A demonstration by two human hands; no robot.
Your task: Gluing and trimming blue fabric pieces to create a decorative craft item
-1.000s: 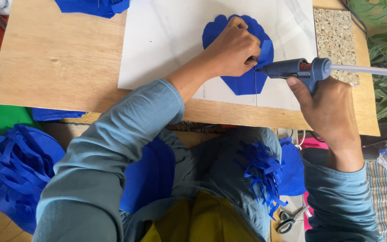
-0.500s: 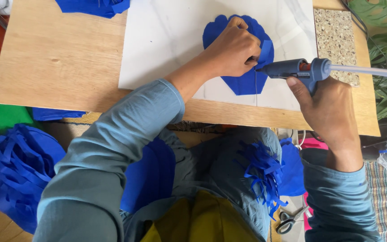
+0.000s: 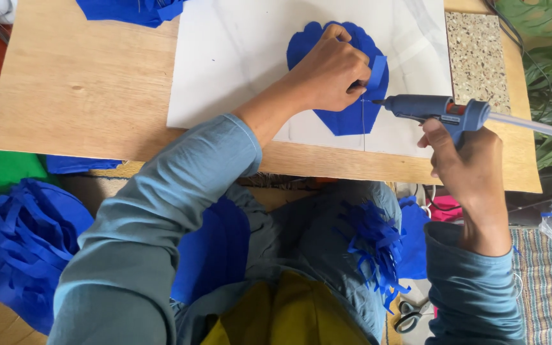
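From the head view, my left hand (image 3: 330,73) lies curled on the blue petal-shaped paper (image 3: 352,115), fingers clenched around a small blue strip (image 3: 376,71) that I pinch up on its right edge. My right hand (image 3: 464,153) is wrapped tight around the handle of the blue glue gun (image 3: 439,110), its nozzle pointing left at the petal just beside my left knuckles; a clear glue stick (image 3: 535,126) trails out of its back to the right.

As I judge it, the work is partway: the petal lies flat on the white board (image 3: 237,57) with one strip raised at the nozzle, so the gluing of this piece looks in hand rather than finished. More blue paper waits: a piece at the far edge (image 3: 129,9), a fringed heap (image 3: 20,236) near me on the left, and fringed cuttings (image 3: 375,249) on my lap.

The white board rests on a plywood table (image 3: 78,89), with a speckled stone tile (image 3: 477,57) just right of it. Scissors (image 3: 410,314) lie near my right side, beside a striped mat (image 3: 544,281). Green leaves (image 3: 551,57) show at the far right, green cloth (image 3: 1,169) at the left.
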